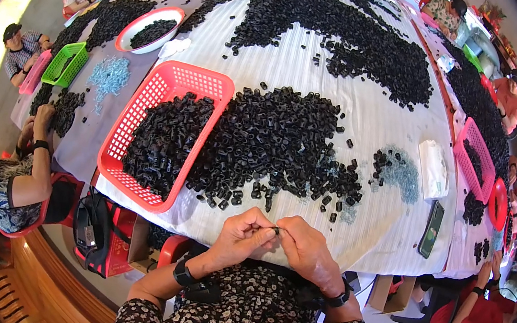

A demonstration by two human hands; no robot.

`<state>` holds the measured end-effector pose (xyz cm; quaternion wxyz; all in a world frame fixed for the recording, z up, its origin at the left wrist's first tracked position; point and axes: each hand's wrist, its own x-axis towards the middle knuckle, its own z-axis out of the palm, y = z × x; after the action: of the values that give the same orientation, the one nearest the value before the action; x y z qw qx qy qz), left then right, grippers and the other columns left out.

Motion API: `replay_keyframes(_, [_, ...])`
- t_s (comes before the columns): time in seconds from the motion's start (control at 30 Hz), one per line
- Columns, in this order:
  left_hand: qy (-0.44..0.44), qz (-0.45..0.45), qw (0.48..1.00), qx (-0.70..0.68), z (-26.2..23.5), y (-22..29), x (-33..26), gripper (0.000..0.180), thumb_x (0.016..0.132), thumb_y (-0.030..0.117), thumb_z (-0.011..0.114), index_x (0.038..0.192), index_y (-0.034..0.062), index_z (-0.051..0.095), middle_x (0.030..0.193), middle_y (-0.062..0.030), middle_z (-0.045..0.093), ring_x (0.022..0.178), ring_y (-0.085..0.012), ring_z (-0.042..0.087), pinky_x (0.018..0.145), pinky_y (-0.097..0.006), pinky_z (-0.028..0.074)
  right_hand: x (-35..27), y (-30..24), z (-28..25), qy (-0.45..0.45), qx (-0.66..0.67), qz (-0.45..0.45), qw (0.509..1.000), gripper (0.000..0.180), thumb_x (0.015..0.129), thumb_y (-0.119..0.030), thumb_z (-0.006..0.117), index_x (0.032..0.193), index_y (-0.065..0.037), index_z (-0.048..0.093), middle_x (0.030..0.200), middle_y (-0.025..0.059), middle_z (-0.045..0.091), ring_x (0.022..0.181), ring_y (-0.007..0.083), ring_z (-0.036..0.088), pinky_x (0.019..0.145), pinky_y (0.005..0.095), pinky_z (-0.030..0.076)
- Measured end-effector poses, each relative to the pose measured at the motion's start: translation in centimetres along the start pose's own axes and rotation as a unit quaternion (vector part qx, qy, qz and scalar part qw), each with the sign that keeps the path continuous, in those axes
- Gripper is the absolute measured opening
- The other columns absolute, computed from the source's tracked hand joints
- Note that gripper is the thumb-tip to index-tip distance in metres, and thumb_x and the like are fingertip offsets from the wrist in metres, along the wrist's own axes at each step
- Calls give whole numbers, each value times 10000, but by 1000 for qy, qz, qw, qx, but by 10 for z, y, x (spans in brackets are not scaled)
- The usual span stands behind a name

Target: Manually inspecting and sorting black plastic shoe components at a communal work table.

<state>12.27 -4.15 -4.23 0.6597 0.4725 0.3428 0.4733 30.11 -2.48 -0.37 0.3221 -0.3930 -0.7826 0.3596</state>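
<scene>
At the table's near edge my left hand and my right hand meet, fingertips pinched together. Between them is a small black plastic piece, mostly covered by the fingers. Just beyond lies a broad heap of the same short, tube-like black pieces. Left of it, a red perforated basket holds many more such pieces. Thin pale-blue translucent bits lie right of the heap, mixed with a few black pieces.
A phone and a white tissue pack lie to the right. Beyond, another large black heap covers the cloth. Several people sit around, with a white bowl, a green basket and a pink basket near them.
</scene>
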Motion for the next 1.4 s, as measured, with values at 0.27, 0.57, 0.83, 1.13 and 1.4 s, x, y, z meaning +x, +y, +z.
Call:
replay_keyframes(0.27, [43,16,999,4,8,-1,-1,24,895,9,547,877,3,532,790,-33,603,705,-46,561,642,-189,471,1,-11,10,41,-242,-129,961,325,728,-22,582,1023,72,485,766,90,489,692,198,520,597,292,446])
replay_keyframes(0.57, [122,25,992,-22,11,-19,-3,22,863,-35,566,855,-14,566,791,-31,617,693,-34,543,602,-175,446,-7,12,34,53,-347,-134,927,401,682,-115,599,1026,59,491,720,40,479,659,153,503,559,241,419])
replay_keyframes(0.83, [184,-15,983,0,18,-25,-6,92,842,-37,577,773,10,537,712,-5,581,619,-30,515,544,-174,428,-9,10,43,64,-328,-110,936,409,684,-142,612,1029,41,489,721,48,504,650,162,513,535,253,431])
replay_keyframes(1.13, [162,18,985,51,0,-12,-1,85,844,-18,590,780,15,544,707,-17,579,608,-34,530,532,-172,427,2,20,26,28,-99,-39,994,303,754,-86,639,1003,18,502,771,120,545,676,273,564,586,377,467])
replay_keyframes(1.4, [277,138,926,215,-65,56,11,81,823,-54,596,870,10,575,706,27,556,616,-22,516,566,-159,421,10,67,7,105,-295,12,950,102,726,-6,546,783,-50,473,793,99,459,760,261,538,596,358,479])
